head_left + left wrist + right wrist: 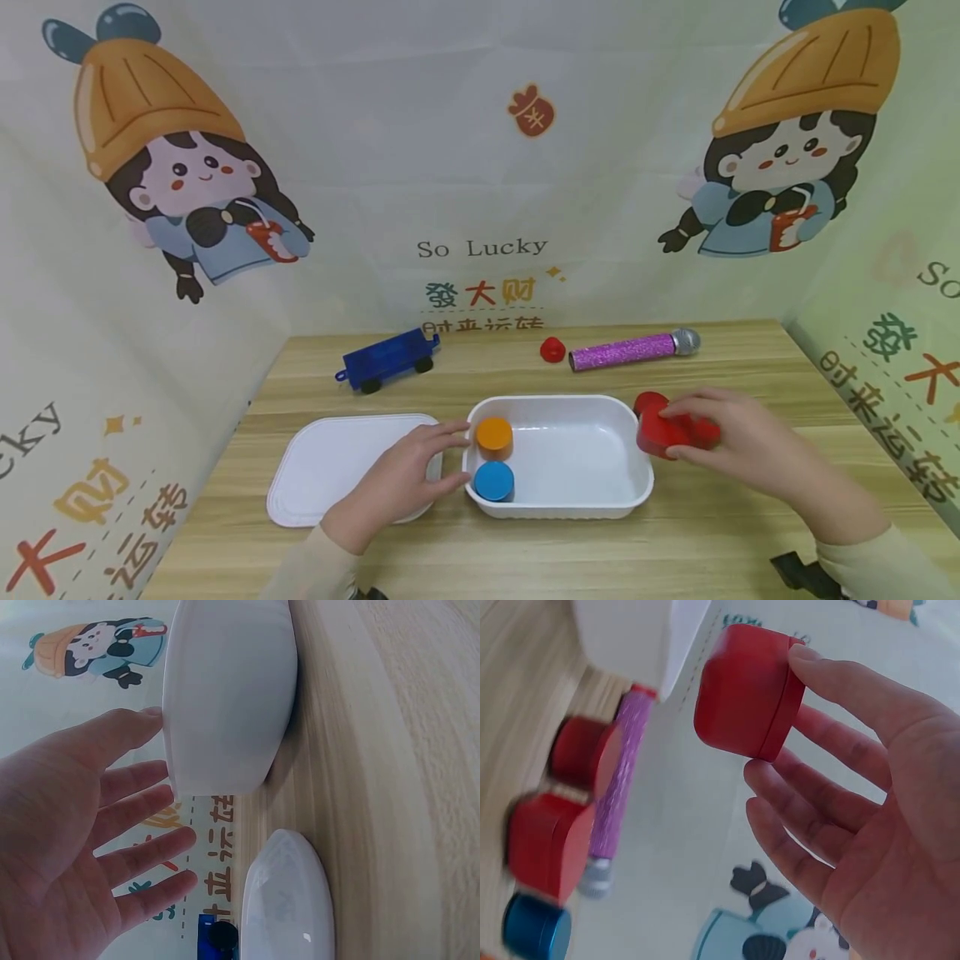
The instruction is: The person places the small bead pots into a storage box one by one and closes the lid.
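Observation:
My right hand (pixel 738 437) pinches a small red tin (pixel 746 690) between thumb and fingertips, raised just off the right end of a white plastic tub (pixel 577 510). Inside the tub, at its left end, sit an orange round tin (pixel 495 437) and a blue round tin (pixel 494 482). My left hand (pixel 405 471) is at the tub's left end, its fingers fairly straight and the thumb touching the rim (pixel 171 697). Below the held tin, the right wrist view has two more red tins (pixel 585 754) and a dark blue tin (pixel 536 930) on the table.
A white lid (pixel 345 467) lies left of the tub, partly behind my left hand. At the back stand a blue toy wagon (pixel 386 360), a small red piece (pixel 552 349) and a purple glitter microphone (pixel 622 352). Printed cloth (pixel 360 167) hangs behind the wooden table (pixel 442 562).

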`<state>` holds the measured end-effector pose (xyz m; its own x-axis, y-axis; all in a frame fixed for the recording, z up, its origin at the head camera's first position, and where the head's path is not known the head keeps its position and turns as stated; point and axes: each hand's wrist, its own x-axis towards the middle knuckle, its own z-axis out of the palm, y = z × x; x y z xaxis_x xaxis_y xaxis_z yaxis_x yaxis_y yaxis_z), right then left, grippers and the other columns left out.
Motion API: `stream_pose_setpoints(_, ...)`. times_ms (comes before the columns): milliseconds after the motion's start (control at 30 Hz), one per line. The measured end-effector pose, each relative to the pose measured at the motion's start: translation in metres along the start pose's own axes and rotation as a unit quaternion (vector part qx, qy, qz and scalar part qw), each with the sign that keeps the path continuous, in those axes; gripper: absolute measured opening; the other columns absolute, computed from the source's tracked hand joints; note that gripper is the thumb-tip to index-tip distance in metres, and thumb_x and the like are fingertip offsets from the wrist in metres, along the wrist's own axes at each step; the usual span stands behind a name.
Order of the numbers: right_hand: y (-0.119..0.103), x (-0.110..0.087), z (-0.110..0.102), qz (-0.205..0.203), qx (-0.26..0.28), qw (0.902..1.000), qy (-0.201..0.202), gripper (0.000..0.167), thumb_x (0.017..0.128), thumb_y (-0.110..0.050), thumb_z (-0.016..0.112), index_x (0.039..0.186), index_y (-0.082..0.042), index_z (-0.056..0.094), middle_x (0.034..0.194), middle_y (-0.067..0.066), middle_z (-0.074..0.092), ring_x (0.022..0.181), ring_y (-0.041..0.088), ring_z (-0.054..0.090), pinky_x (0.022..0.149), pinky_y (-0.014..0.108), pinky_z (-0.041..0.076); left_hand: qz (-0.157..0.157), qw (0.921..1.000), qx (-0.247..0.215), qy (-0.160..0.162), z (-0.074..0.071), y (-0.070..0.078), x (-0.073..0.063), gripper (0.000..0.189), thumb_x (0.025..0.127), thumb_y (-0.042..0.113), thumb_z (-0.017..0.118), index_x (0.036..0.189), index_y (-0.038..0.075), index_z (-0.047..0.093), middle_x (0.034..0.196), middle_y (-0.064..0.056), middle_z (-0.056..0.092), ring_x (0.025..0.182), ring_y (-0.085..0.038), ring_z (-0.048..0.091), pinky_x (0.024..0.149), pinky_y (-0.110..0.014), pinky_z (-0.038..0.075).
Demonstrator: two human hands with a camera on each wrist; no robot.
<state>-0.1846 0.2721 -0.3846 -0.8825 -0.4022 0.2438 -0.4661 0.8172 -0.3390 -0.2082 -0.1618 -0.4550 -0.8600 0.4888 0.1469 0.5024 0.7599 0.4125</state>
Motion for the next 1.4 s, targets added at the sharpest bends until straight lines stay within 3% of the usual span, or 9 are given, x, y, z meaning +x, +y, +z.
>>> stream_pose_setpoints(267,-0.024,0.023,0.021,-0.001,0.053,0.9977,-0.043,0.035,0.083,-0.029,0.088,0.114,-0.017,0.077,0.122,0.007,0.072,0.093,0.016,0.067,0.074,0.029,0.063,0.001,1.0,-0.001,-0.003,0.002,-0.002,-0.002,0.045,0.093,0.04,0.077,0.131,0.017,0.072,0.151,0.001,0.058,0.135,-0.028,0.058,0.114,-0.052,0.048)
stream_pose_setpoints(467,-0.036,0.037,0.049,-0.009,0.065,0.9965,-0.053,0.037,0.08,-0.029,0.09,0.114,-0.019,0.077,0.12,0.004,0.072,0.103,0.021,0.068,0.083,0.039,0.065,0.003,1.0,-0.006,-0.002,0.002,-0.002,-0.003,0.045,0.093,0.04,0.077,0.13,0.017,0.072,0.151,0.001,0.058,0.135,-0.028,0.058,0.114,-0.053,0.048)
stream_pose_setpoints(767,-0.045,0.06,0.085,-0.002,0.06,0.9949,-0.081,0.036,0.081,-0.031,0.09,0.113,-0.022,0.077,0.118,-0.001,0.072,0.111,0.019,0.067,0.087,0.033,0.064,0.0,1.0,-0.003,0.001,0.003,-0.002,-0.003,0.045,0.093,0.041,0.077,0.131,0.017,0.071,0.152,0.002,0.057,0.136,-0.028,0.057,0.115,-0.052,0.047)
stream_pose_setpoints(1067,-0.053,0.079,0.103,0.022,0.055,0.9945,-0.086,0.034,0.08,-0.025,0.091,0.111,-0.017,0.079,0.112,-0.001,0.075,0.106,0.018,0.068,0.095,0.039,0.062,-0.001,1.0,-0.003,0.003,0.002,0.0,0.0,0.044,0.093,0.039,0.077,0.13,0.017,0.072,0.151,0.001,0.058,0.136,-0.028,0.057,0.115,-0.052,0.047)
stream_pose_setpoints(1400,-0.063,0.091,0.112,0.035,0.075,0.9911,-0.104,0.034,0.081,-0.017,0.089,0.113,-0.015,0.079,0.118,0.004,0.075,0.113,0.023,0.067,0.102,0.044,0.058,-0.012,0.9999,-0.01,-0.004,0.003,0.0,0.0,0.045,0.093,0.042,0.076,0.131,0.018,0.071,0.152,0.003,0.057,0.138,-0.028,0.056,0.117,-0.052,0.045)
